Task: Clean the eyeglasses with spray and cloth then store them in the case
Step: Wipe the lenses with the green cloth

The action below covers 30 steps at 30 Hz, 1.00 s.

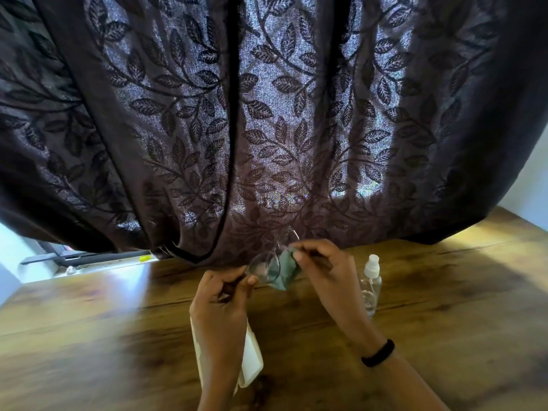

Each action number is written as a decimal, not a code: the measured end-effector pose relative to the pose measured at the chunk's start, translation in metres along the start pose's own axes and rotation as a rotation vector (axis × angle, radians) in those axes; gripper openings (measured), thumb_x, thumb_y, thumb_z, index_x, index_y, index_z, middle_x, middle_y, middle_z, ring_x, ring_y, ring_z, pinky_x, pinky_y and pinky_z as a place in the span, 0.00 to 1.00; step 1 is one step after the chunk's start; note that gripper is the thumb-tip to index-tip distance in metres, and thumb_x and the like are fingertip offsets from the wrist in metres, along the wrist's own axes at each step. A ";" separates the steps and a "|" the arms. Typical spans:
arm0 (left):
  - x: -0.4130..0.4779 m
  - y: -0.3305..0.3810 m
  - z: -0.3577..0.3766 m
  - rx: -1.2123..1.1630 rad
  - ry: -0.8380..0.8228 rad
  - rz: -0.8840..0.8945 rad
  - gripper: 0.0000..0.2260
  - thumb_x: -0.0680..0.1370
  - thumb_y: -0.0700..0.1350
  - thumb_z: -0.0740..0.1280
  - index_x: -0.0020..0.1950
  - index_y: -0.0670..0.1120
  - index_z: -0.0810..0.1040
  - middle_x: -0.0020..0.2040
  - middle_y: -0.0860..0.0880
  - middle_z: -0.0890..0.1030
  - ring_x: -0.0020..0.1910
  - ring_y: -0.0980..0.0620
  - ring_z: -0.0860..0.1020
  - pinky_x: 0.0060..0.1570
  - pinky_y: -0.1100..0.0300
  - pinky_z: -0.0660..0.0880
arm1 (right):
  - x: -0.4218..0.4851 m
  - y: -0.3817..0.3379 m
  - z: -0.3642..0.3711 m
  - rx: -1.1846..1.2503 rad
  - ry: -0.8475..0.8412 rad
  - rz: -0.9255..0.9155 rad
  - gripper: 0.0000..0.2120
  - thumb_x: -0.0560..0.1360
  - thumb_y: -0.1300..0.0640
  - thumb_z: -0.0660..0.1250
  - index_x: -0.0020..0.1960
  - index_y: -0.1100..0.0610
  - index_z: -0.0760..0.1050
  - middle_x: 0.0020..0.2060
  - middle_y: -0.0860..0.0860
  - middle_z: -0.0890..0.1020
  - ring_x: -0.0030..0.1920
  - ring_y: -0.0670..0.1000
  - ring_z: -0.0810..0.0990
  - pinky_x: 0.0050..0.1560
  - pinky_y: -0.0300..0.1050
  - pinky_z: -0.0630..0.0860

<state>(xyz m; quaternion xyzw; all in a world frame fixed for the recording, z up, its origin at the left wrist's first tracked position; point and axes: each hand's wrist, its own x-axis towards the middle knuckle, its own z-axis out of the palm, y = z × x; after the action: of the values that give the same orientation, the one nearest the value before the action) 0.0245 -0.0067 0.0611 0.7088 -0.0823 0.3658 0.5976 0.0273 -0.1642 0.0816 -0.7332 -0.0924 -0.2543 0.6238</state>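
Observation:
Clear-framed eyeglasses (264,266) are held up above the wooden table (118,336). My left hand (221,295) grips them at the left side, fingers curled round the frame and temple. My right hand (321,264) pinches a green cloth (285,269) against the right lens. A clear spray bottle (370,284) with a white nozzle stands upright just right of my right hand. A white glasses case (252,360) lies on the table under my left forearm, partly hidden by it.
A dark brown curtain (267,114) with a leaf pattern hangs right behind the table and fills the upper view. A window sill with a small yellow object (145,258) shows at the left. A black band (378,353) sits on my right wrist.

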 end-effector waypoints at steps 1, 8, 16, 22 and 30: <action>-0.003 0.001 0.001 0.032 -0.006 -0.006 0.05 0.67 0.53 0.69 0.39 0.63 0.77 0.38 0.58 0.80 0.34 0.62 0.77 0.35 0.73 0.71 | 0.003 -0.006 0.003 0.020 -0.008 -0.008 0.08 0.73 0.61 0.67 0.47 0.49 0.80 0.45 0.49 0.82 0.47 0.46 0.81 0.46 0.38 0.79; -0.019 0.000 0.015 0.024 0.036 -0.037 0.19 0.67 0.32 0.73 0.40 0.57 0.77 0.38 0.51 0.78 0.37 0.60 0.77 0.37 0.72 0.73 | -0.005 -0.012 0.029 -0.304 -0.103 -0.184 0.09 0.74 0.56 0.67 0.52 0.54 0.80 0.45 0.50 0.79 0.48 0.45 0.76 0.49 0.39 0.74; -0.023 0.001 0.017 0.007 0.199 -0.040 0.19 0.68 0.31 0.72 0.39 0.57 0.76 0.36 0.54 0.77 0.34 0.54 0.77 0.34 0.65 0.77 | -0.019 -0.020 0.022 -0.426 -0.130 -0.399 0.11 0.74 0.60 0.65 0.55 0.56 0.79 0.45 0.51 0.79 0.47 0.49 0.76 0.46 0.39 0.75; -0.019 0.014 0.019 -0.044 0.242 -0.029 0.15 0.67 0.37 0.72 0.38 0.57 0.75 0.36 0.55 0.76 0.36 0.60 0.76 0.35 0.74 0.73 | -0.009 -0.017 0.010 -0.388 -0.089 -0.243 0.10 0.74 0.63 0.65 0.54 0.57 0.79 0.44 0.51 0.79 0.45 0.47 0.78 0.44 0.38 0.77; -0.018 0.015 0.021 -0.139 0.243 -0.018 0.09 0.68 0.46 0.69 0.41 0.61 0.78 0.39 0.61 0.79 0.36 0.52 0.78 0.36 0.65 0.78 | 0.001 -0.032 0.020 -0.367 -0.168 -0.290 0.10 0.75 0.63 0.65 0.54 0.57 0.80 0.44 0.52 0.78 0.47 0.46 0.75 0.46 0.34 0.73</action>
<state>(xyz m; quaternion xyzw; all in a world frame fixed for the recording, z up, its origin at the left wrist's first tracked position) 0.0120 -0.0354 0.0608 0.6168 -0.0280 0.4370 0.6541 0.0189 -0.1385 0.1082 -0.8320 -0.2003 -0.2918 0.4272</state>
